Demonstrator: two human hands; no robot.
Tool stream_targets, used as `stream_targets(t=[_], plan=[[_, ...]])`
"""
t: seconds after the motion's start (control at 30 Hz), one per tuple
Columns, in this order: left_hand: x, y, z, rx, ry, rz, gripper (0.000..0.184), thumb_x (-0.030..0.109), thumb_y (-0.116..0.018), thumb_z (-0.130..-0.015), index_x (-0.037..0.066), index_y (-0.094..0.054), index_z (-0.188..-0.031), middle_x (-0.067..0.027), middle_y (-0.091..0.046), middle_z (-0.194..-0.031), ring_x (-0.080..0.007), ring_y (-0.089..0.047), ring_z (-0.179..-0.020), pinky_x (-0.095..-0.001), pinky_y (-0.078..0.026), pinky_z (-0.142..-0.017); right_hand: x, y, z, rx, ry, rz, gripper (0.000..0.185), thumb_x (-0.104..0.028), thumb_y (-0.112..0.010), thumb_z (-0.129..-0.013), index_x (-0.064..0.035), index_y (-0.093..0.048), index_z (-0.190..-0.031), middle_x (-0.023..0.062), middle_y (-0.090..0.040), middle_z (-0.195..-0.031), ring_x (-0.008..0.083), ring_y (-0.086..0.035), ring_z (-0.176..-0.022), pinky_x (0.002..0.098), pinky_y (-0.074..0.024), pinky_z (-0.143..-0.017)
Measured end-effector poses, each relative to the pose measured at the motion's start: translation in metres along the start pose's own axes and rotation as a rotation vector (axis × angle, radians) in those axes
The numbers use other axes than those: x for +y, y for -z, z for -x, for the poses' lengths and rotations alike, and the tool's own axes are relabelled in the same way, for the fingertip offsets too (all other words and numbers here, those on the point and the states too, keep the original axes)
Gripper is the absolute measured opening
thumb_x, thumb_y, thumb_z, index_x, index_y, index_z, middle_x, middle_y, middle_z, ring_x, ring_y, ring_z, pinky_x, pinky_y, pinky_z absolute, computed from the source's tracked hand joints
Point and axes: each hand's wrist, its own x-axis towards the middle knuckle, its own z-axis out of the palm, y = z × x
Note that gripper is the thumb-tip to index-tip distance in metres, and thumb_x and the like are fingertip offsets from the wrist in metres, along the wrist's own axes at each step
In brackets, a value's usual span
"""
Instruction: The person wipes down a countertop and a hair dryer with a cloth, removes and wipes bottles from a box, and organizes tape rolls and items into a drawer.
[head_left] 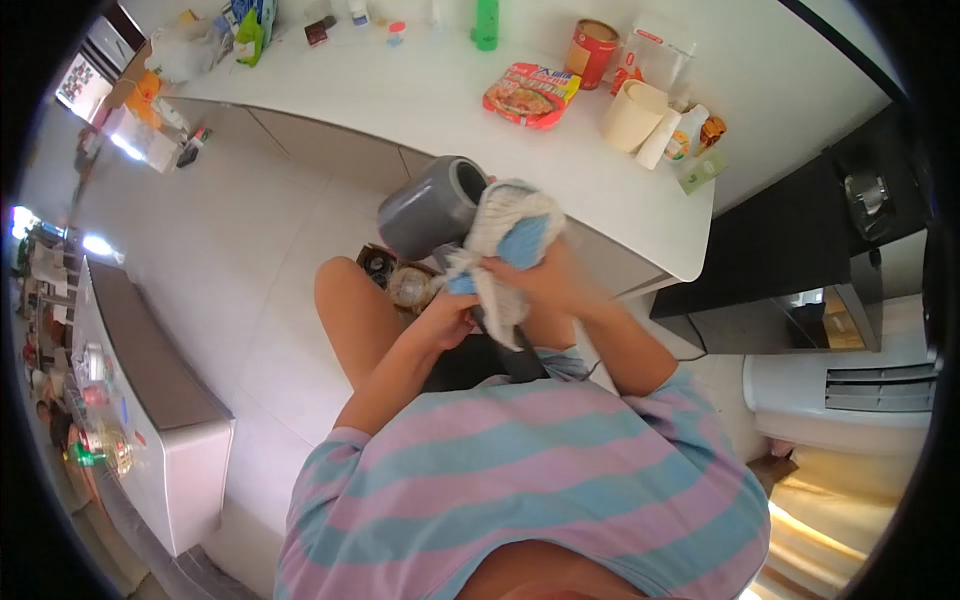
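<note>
A grey cylindrical container (425,212) with a dark open end is tilted above my lap, just in front of my hands. Beside its right end is a white and blue cloth (515,225). My left hand (450,318) grips the lower left part of this cloth, near a dark handle-like strip. Bent around the cloth from the right, my right hand (532,278) holds it too; that arm is slightly blurred. Where the cloth covers the container's edge, the contact is hard to see.
Beyond my knees a white counter (400,95) carries a red food package (530,95), a red tin (591,52), a paper roll (635,115) and a green bottle (486,25). A box with items (408,287) sits between my legs. A white cabinet (185,480) stands left.
</note>
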Motion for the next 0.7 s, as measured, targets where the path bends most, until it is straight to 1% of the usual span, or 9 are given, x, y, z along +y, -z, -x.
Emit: stream_targets(t=[0.03, 0.07, 0.1, 0.13, 0.27, 0.37, 0.47, 0.6, 0.7], plan=[[0.002, 0.005, -0.001, -0.015, 0.144, -0.118, 0.049, 0.028, -0.067, -0.077, 0.012, -0.048, -0.119, -0.0028, -0.058, -0.102, -0.0112, -0.057, -0.078, -0.0228, -0.045, -0.057, 0.006, 0.007, 0.002, -0.046, -0.142, -0.201, 0.041, -0.016, -0.07, -0.077, -0.0023, -0.053, -0.111, 0.0081, -0.059, -0.102, 0.0165, -0.059, -0.091, 0.0311, -0.048, -0.079], [0.028, -0.04, 0.009, 0.094, 0.145, -0.15, 0.043, 0.022, -0.07, -0.075, 0.013, -0.051, -0.112, 0.0026, -0.058, -0.09, -0.004, -0.049, -0.063, -0.0162, -0.033, -0.047, -0.007, 0.021, -0.002, -0.102, -0.335, -0.464, 0.037, -0.018, -0.071, -0.076, -0.0029, -0.056, -0.106, 0.0079, -0.061, -0.098, 0.016, -0.06, -0.086, 0.0302, -0.049, -0.075], [0.026, -0.038, 0.004, 0.074, 0.087, -0.231, 0.043, 0.022, -0.07, -0.075, 0.013, -0.051, -0.112, 0.0028, -0.057, -0.09, -0.0042, -0.048, -0.063, -0.0164, -0.033, -0.048, -0.016, 0.03, -0.004, -0.152, -0.532, -0.723, 0.033, -0.02, -0.072, -0.075, -0.0036, -0.059, -0.101, 0.0078, -0.063, -0.094, 0.0155, -0.062, -0.081, 0.0293, -0.0499, -0.071], [0.022, -0.036, -0.002, 0.051, 0.035, -0.312, 0.043, 0.022, -0.071, -0.074, 0.012, -0.051, -0.112, 0.003, -0.057, -0.089, -0.0043, -0.048, -0.063, -0.0167, -0.033, -0.048, -0.02, 0.028, -0.005, -0.123, -0.591, -0.751, 0.03, -0.012, -0.073, -0.074, -0.0036, -0.058, -0.098, 0.0051, -0.062, -0.091, 0.0137, -0.061, -0.079, 0.0271, -0.0497, -0.069], [0.024, -0.047, -0.012, 0.034, -0.019, -0.442, 0.048, 0.019, -0.074, -0.071, 0.009, -0.052, -0.112, 0.0036, -0.055, -0.09, -0.0038, -0.046, -0.065, -0.0186, -0.033, -0.049, -0.014, 0.0, 0.001, 0.105, -0.673, -0.874, 0.027, -0.009, -0.069, -0.077, -0.0047, -0.056, -0.101, 0.0057, -0.061, -0.092, 0.0139, -0.061, -0.082, 0.0255, -0.0505, -0.066], [0.004, -0.049, -0.017, 0.079, -0.196, -0.354, 0.048, 0.021, -0.077, -0.068, 0.009, -0.054, -0.108, 0.004, -0.055, -0.086, -0.0033, -0.045, -0.065, -0.0188, -0.033, -0.049, 0.002, -0.007, 0.014, 0.174, -0.545, -0.872, 0.043, -0.008, -0.07, -0.076, -0.0034, -0.05, -0.114, 0.0058, -0.058, -0.1, 0.0141, -0.058, -0.087, 0.0273, -0.0496, -0.075], [0.01, -0.049, -0.014, 0.051, -0.106, -0.375, 0.048, 0.024, -0.078, -0.067, 0.009, -0.055, -0.106, 0.004, -0.055, -0.082, -0.0032, -0.044, -0.064, -0.0189, -0.032, -0.048, 0.019, -0.005, 0.023, 0.311, -0.329, -0.882, 0.058, -0.006, -0.067, -0.079, -0.0057, -0.039, -0.13, 0.0082, -0.053, -0.108, 0.0157, -0.057, -0.094, 0.0288, -0.0491, -0.08], [0.019, -0.046, -0.012, 0.06, -0.082, -0.465, 0.045, 0.033, -0.07, -0.075, 0.006, -0.053, -0.107, 0.0021, -0.052, -0.081, -0.0042, -0.046, -0.066, -0.0195, -0.033, -0.047, 0.017, 0.013, 0.039, 0.259, -0.448, -0.914, 0.066, -0.008, -0.065, -0.079, -0.0074, -0.031, -0.136, 0.0098, -0.046, -0.122, 0.0183, -0.049, -0.108, 0.0314, -0.0421, -0.091], [0.0, -0.031, -0.019, 0.062, -0.135, -0.422, 0.054, 0.044, -0.059, -0.083, 0.003, -0.049, -0.116, -0.0039, -0.056, -0.094, -0.0099, -0.053, -0.079, -0.0228, -0.043, -0.059, 0.015, 0.002, 0.049, 0.11, -0.371, -0.746, 0.066, -0.013, -0.069, -0.078, -0.0059, -0.034, -0.133, 0.0101, -0.043, -0.126, 0.0241, -0.042, -0.117, 0.0361, -0.0332, -0.1]])
